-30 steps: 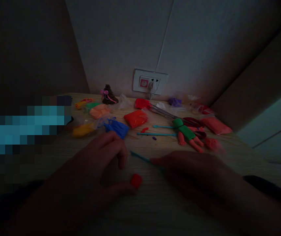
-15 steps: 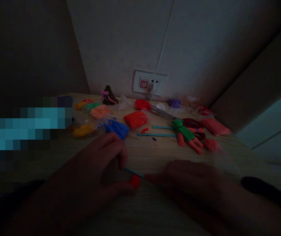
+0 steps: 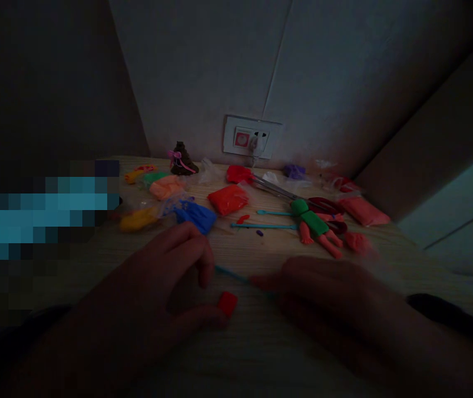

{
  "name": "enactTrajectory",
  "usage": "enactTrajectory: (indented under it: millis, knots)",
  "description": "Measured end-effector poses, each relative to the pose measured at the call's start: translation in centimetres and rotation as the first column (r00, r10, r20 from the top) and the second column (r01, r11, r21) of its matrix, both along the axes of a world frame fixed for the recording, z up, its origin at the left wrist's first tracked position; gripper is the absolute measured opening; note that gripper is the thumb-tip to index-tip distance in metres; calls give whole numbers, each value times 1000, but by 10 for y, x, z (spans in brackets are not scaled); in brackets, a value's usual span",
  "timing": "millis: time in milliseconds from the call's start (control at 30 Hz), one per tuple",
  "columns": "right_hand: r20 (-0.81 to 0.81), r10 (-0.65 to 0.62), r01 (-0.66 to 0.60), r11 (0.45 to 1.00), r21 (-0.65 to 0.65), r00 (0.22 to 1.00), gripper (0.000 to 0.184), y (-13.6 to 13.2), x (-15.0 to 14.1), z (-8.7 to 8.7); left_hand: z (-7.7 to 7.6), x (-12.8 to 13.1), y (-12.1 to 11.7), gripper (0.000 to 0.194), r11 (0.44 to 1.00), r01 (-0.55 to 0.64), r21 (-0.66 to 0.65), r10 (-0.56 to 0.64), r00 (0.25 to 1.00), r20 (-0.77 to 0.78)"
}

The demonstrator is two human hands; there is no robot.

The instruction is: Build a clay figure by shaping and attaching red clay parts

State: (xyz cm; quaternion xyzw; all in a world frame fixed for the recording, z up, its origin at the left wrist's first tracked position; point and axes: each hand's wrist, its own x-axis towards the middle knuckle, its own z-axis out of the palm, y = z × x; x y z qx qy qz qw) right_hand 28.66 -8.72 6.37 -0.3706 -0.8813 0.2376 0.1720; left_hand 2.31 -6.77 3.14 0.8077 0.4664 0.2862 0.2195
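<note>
A small red block of modelling clay (image 3: 227,303) lies on the wooden tabletop. My left hand (image 3: 159,282) rests beside it, thumb tip at the block's left edge and the curled fingers well apart from the thumb. In my right hand (image 3: 327,293) is a thin blue clay tool (image 3: 233,273), pinched with the index finger laid along it. Its tip points left, above the block and close to my left fingertips; the far end is partly hidden by my hand. Beyond the hands lies a clay doll (image 3: 314,221) with a green head and body.
Blue clay (image 3: 197,216), a red clay packet (image 3: 228,199) and yellow clay (image 3: 139,219) lie behind my left hand. Scissors (image 3: 278,189) and another blue tool (image 3: 263,225) lie near the doll. A brown figure (image 3: 181,160) stands by the wall below a socket (image 3: 251,137).
My right hand has lifted the blue tool up and away from the red clay block, which now shows fully. My left hand has stayed nearly still.
</note>
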Motion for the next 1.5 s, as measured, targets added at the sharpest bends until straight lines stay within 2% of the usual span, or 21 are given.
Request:
enactTrajectory:
  millis: [67,167,267,433,533,633,733,900,1167,1300,1500]
  knots:
    - [6,20,-20,1000,1,1000,35,-1,0,0,0,-1,1,33,1000,16,14,-16,1000,13]
    - [-2,-18,18,1000,6,1000,36,-2,-1,0,-2,-1,1,35,1000,-3,30,3,1000,4]
    - [-24,22,-23,999,-34,999,37,0,-3,2,-7,-2,1,30,998,-18,66,18,1000,-9]
    - [-17,-206,206,976,62,978,32,8,0,1,-8,-1,-2,19,997,-12,80,10,1000,21]
    - [-21,-247,248,960,130,969,33,9,2,-5,2,0,-6,13,1000,-14,6,14,1000,-3]
    - [-31,-240,242,960,145,970,35,8,2,-10,10,2,-10,14,997,5,-79,-4,1000,16]
    - [-17,-253,253,954,159,967,33,7,2,-7,14,3,-11,14,993,41,-109,-38,999,31]
    - [5,-239,235,959,156,971,39,4,-3,-1,12,3,-8,4,995,37,-95,-34,999,33]
    - [-3,-214,210,959,190,977,41,0,-4,-6,6,-4,-4,5,991,105,-78,-103,994,33]
    - [-7,-167,167,978,127,986,41,-3,-5,-5,10,1,-8,7,996,55,-68,-53,998,34]
    - [-31,-169,171,984,45,985,45,-5,-7,-6,7,6,-8,7,997,65,-34,-61,994,94]
